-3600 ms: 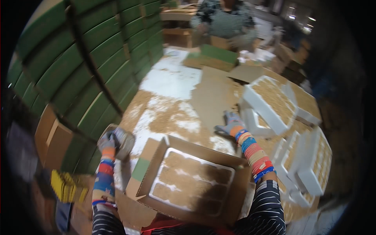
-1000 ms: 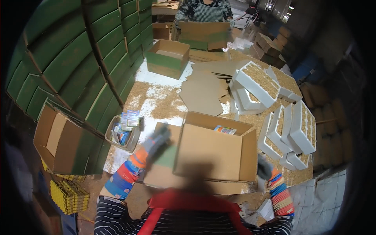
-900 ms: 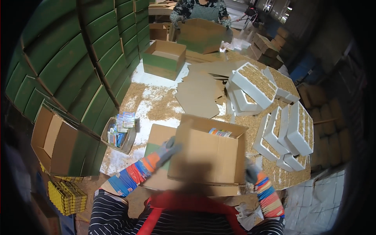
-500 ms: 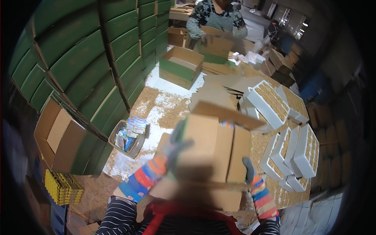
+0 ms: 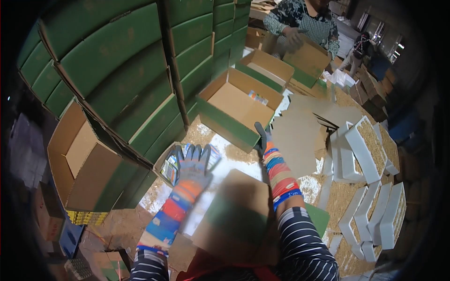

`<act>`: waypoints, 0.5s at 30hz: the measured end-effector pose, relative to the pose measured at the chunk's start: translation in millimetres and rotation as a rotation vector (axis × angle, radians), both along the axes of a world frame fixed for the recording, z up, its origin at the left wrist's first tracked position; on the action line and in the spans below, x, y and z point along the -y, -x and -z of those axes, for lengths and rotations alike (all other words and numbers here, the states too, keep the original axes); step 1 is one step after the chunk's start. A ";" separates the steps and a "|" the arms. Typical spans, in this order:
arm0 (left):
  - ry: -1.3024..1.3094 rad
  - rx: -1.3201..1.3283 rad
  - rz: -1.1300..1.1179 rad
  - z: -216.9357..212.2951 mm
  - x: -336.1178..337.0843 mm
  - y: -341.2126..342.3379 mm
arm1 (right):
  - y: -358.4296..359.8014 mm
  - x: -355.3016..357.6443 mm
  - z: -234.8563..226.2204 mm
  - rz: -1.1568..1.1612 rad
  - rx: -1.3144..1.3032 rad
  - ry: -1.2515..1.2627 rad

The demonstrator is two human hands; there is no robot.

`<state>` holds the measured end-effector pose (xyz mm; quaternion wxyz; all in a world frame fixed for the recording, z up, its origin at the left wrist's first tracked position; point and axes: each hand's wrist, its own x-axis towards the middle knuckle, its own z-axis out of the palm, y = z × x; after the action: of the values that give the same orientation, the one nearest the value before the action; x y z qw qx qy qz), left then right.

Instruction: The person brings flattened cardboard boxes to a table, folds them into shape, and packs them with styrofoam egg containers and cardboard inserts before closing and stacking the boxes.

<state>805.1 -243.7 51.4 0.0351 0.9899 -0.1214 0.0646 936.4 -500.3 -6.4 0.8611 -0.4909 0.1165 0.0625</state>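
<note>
My left hand, in a grey-palmed glove, has its fingers spread over a small bin of colourful packets, hiding part of it. My right hand touches the near right corner of an open green-and-brown cardboard box, its visible fingers stretched out along the side. Inside that box, against the far wall, lies a small colourful packet. Close to my body is a brown cardboard piece with a green band; neither hand touches it.
Stacked green boxes wall off the left. An open box stands at the near left. White trays of grainy material stand to the right by flat cardboard. Across the table a person handles another box.
My hands have let go of the brown box near my body. The left moved up over the packet bin, the right up and left to an open box, now behind the bin, with a packet inside.
</note>
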 end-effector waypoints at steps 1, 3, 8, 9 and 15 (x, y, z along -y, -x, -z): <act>0.033 0.237 0.014 44.9 -7.4 -7.6 | -11.2 19.3 12.5 -0.043 0.120 0.212; 0.164 0.167 0.017 30.9 -13.9 -16.4 | 5.0 44.8 18.1 -0.022 0.135 0.379; 0.580 0.521 -0.033 16.3 -66.2 -5.9 | 78.5 132.0 19.1 -0.140 0.071 0.490; 0.571 0.562 -0.043 14.0 -79.1 -5.2 | 94.5 130.7 7.0 -0.150 0.008 0.393; 0.147 -0.006 -0.108 16.4 -82.8 10.7 | 118.5 177.7 7.7 0.106 -0.150 0.756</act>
<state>794.4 -160.9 35.0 0.1043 0.9899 -0.0625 0.0722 817.9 -678.0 -14.1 0.6104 -0.7611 0.2193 0.0065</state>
